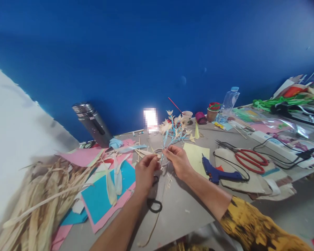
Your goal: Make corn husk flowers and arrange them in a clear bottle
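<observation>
At the middle of the table stands a bunch of cream dried-husk flowers [176, 127] with pale blue stems. My right hand [178, 161] is closed in a pinch on those stems, low on the bunch. Just left of it, my left hand [147, 170] has its fingers pinched together; what they hold, perhaps a thin strand, is too small to make out. A thin cord [154, 228] hangs below the hands toward the front edge. Black-handled scissors [155, 205] lie partly hidden beside my left forearm.
Dried husks [39, 195], blue paper [107, 191] and a steel flask [91, 122] are at left. At right are a blue glue gun [221, 173], red-handled scissors [251, 160], a power strip [282, 148] and a plastic bottle [228, 104]. A paper cup [187, 116] stands behind.
</observation>
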Motion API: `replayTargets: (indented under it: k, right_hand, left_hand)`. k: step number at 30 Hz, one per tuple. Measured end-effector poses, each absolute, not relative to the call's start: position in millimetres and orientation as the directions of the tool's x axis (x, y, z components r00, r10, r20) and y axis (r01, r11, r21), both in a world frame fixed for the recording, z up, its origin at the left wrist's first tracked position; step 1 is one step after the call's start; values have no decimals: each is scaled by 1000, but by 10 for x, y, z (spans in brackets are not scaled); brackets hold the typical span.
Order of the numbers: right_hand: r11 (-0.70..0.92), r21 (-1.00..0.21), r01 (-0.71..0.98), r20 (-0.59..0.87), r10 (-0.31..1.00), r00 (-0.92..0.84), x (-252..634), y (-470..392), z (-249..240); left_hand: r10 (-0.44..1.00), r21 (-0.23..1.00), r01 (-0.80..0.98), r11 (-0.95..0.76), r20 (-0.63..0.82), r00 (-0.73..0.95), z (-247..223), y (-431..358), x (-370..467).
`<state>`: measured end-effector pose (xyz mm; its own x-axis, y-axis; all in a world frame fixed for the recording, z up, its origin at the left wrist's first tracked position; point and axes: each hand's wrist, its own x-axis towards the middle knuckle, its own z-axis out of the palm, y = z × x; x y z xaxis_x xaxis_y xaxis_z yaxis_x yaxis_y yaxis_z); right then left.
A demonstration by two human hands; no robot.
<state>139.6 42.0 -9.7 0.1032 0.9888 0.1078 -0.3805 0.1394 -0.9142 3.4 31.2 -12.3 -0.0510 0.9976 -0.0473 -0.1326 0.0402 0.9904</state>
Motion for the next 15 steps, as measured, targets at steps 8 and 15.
replayTargets:
  k: [8, 15]
  right_hand:
    - [185, -954, -236, 141, 971, 192, 1359, 421, -124]
    - [191, -956, -222, 150, 970, 190, 1357, 434, -161]
  left_hand:
    - [884, 768, 500, -401, 467, -8, -205, 230, 27]
    - [917, 803, 479, -355, 399, 10, -180, 250, 60]
